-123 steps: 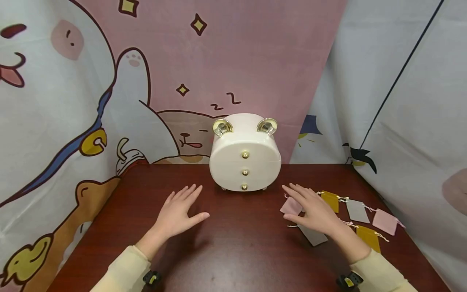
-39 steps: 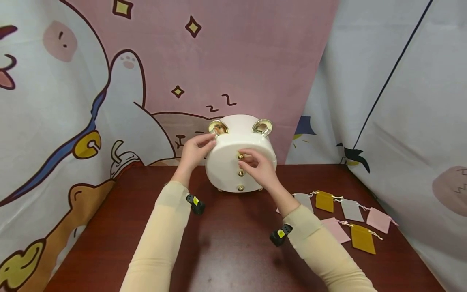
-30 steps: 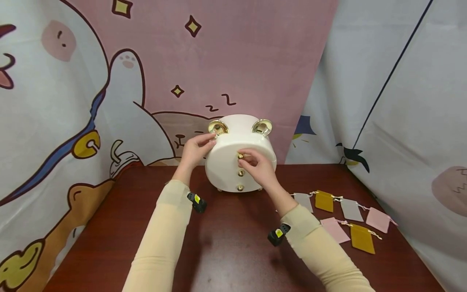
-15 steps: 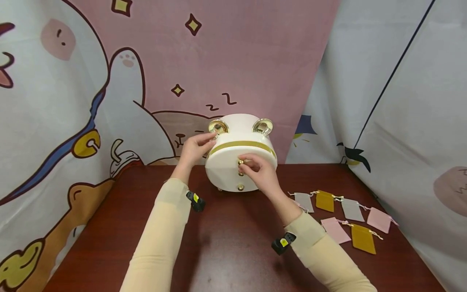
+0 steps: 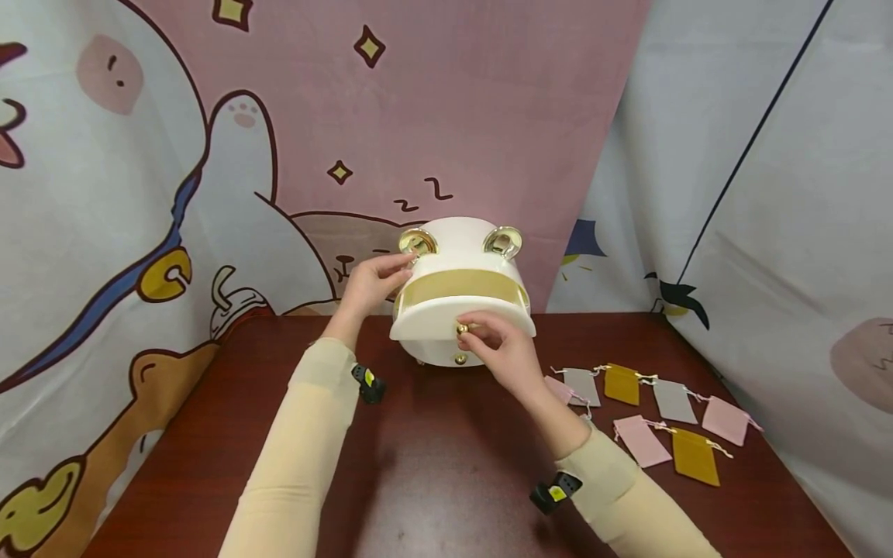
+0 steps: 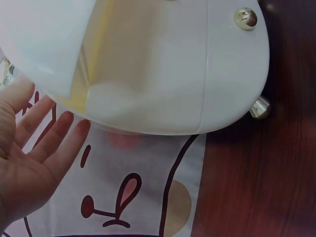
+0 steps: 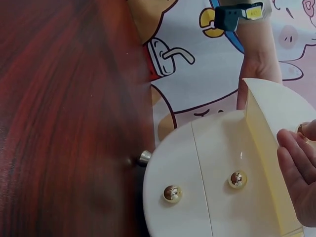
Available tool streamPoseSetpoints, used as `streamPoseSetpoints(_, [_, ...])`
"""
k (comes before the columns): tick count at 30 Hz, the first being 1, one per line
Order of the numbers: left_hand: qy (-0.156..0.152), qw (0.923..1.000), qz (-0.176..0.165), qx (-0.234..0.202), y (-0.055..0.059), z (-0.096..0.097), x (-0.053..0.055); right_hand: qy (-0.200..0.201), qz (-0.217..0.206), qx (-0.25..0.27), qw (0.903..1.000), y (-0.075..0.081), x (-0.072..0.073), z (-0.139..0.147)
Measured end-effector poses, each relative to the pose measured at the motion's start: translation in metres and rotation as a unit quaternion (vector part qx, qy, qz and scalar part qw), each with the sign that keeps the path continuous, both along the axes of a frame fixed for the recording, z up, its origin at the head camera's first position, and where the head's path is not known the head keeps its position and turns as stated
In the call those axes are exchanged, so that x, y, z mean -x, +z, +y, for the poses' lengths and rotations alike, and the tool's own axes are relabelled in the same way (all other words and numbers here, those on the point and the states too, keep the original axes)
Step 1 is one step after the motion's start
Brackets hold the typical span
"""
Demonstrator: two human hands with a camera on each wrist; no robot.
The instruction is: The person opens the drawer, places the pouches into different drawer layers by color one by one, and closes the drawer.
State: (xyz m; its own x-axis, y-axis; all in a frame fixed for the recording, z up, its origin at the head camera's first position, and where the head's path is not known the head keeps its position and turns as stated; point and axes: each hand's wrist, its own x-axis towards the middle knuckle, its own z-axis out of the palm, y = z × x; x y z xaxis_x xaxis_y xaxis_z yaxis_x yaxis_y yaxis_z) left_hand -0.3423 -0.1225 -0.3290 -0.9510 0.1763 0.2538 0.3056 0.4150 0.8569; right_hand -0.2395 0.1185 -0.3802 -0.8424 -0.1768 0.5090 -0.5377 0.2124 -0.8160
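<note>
A white, rounded drawer box (image 5: 462, 236) with two gold ears stands at the back of the table. Its top drawer (image 5: 425, 318) is pulled out toward the person, showing a yellowish inside. My right hand (image 5: 508, 353) pinches that drawer's gold knob (image 5: 462, 329) between thumb and fingers. Below it, the two lower drawers are closed; their knobs (image 7: 237, 179) show in the right wrist view. At the box's upper left, by the left ear (image 5: 418, 242), my left hand (image 5: 368, 291) rests against the side. The left wrist view shows its fingers (image 6: 61, 131) extended along the wall.
On the right of the brown table (image 5: 432, 480) lie several small drawstring pouches: grey (image 5: 580, 386), mustard (image 5: 621, 385) and pink (image 5: 642, 440) among them. A cartoon-printed cloth (image 5: 488, 116) hangs close behind the box and along both sides.
Both hands have gone from over the table to the box. The right hand has drawn the top drawer out toward the person; the left hand has stayed at the box's side during the pull.
</note>
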Motion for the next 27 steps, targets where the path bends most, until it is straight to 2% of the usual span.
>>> streamPoseSetpoints(13, [-0.025, 0.9966, 0.024, 0.074, 0.002, -0.005, -0.001, 0.015, 0.018, 0.009, 0.9997, -0.004, -0.015, 0.001])
streamPoseSetpoints(20, [-0.031, 0.9954, 0.027, 0.087, 0.004, -0.006, -0.002, 0.008, 0.025, 0.007, 0.9996, -0.005, -0.022, 0.002])
streamPoseSetpoints(23, [-0.032, 0.9955, 0.023, 0.087, 0.003, -0.006, -0.001, 0.007, 0.026, 0.001, 0.9996, -0.002, -0.029, 0.001])
streamPoseSetpoints(27, [-0.031, 0.9954, 0.018, 0.088, 0.002, -0.006, 0.001, 0.014, 0.028, -0.003, 0.9995, 0.012, -0.047, -0.001])
